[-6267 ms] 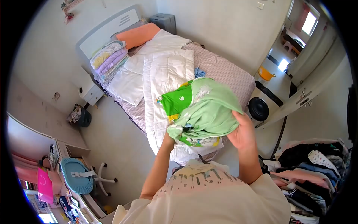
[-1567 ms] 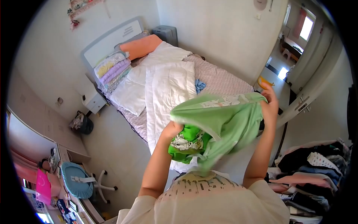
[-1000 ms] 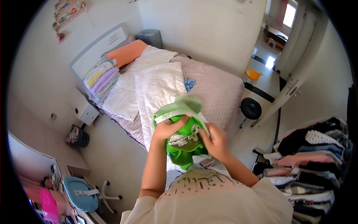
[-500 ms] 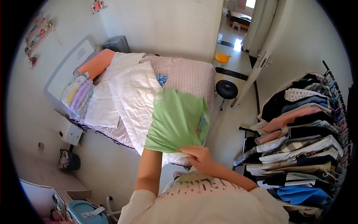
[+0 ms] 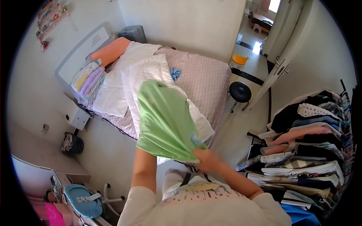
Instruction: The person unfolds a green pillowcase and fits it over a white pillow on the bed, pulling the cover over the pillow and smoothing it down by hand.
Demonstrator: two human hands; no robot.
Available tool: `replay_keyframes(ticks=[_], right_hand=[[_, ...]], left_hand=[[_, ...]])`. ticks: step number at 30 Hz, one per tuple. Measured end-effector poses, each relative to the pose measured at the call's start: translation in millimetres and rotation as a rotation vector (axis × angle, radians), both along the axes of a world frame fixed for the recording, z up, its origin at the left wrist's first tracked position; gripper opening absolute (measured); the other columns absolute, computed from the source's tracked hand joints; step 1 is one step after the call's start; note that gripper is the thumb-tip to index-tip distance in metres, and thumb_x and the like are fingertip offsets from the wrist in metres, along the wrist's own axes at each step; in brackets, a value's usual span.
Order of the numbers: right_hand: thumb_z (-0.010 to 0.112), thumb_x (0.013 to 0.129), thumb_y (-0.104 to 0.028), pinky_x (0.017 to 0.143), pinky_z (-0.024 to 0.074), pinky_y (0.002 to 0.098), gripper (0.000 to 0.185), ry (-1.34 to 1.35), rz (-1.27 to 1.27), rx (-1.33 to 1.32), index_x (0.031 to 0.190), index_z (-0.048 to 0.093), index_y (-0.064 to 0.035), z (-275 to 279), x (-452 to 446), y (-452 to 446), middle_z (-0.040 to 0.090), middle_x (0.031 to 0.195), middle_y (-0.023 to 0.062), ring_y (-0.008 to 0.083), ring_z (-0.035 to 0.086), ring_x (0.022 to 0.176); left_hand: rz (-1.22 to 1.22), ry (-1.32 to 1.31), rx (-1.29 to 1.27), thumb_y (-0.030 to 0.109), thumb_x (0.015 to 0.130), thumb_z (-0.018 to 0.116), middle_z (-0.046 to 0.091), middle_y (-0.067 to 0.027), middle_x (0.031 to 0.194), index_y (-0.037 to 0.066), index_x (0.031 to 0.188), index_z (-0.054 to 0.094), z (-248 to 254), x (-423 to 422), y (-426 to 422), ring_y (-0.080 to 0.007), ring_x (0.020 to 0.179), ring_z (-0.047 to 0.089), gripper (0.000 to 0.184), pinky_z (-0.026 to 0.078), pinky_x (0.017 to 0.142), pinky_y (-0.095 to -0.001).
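Note:
A green shirt [image 5: 162, 116], as its soft cloth and a small bluish print suggest, hangs in front of me over the near side of the bed. My left forearm [image 5: 145, 169] goes up into its lower opening, so the cloth covers my left hand and hides its fingers. At the lower right corner, my right hand [image 5: 206, 160] is closed on the shirt's edge, slightly blurred. The fabric is stretched in slanting folds between the two hands.
Beyond lies a bed [image 5: 205, 71] with a white quilt [image 5: 145, 71], an orange pillow [image 5: 115, 51] and folded bedding [image 5: 90, 79]. A crowded clothes rack [image 5: 305, 150] stands to the right. Nearer the door [image 5: 279, 71] is a black stool [image 5: 240, 92]. A blue-seated chair [image 5: 83, 199] is lower left.
The shirt's upper part has swung left, and the cloth is now drawn into a slant. My right hand has moved slightly right and down, still gripping the edge. The view has shifted.

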State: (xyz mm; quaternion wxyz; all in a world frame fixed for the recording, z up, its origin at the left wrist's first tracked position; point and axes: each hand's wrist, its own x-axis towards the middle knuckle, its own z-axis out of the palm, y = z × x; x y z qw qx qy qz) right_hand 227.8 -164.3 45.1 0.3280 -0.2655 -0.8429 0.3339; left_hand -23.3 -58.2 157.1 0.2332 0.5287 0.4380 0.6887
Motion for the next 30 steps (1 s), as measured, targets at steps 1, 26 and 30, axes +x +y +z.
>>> replay_keyframes(ticks=[1,26,30], right_hand=[[0.066,0.071,-0.012,0.072,0.0491,0.0429,0.034,-0.07,0.041,-0.02,0.103,0.06,-0.0019,-5,0,-9,0.062,0.089,0.0164,0.0379,0.06,0.083],[0.067,0.072,-0.007,0.088,0.0439,0.0415,0.039,0.118,-0.439,-0.085,0.111,0.062,-0.0046,-458,-76,-6,0.058,0.098,0.0128,0.0332,0.058,0.092],[0.064,0.075,0.005,0.076,0.0491,0.0346,0.027,0.26,-0.394,0.049,0.1,0.066,-0.0039,-389,-55,-46,0.062,0.093,0.0115,0.0262,0.062,0.086]], left_hand=[[0.03,0.038,0.041,0.024,0.08,0.063,0.058,-0.0165,0.12,0.006,0.122,0.055,3,-5,1,-0.0315,0.111,0.053,0.046,0.04,0.097,-0.0433],[0.161,0.685,-0.441,0.03,0.093,0.05,0.038,-0.0203,0.145,0.005,0.136,0.046,-616,-55,-85,-0.0365,0.134,0.034,0.05,0.025,0.111,-0.0449],[-0.133,-0.017,-0.65,0.044,0.1,0.036,0.026,-0.0116,0.152,0.005,0.147,0.026,-544,-69,-135,-0.0257,0.139,0.024,0.062,0.017,0.115,-0.0386]])
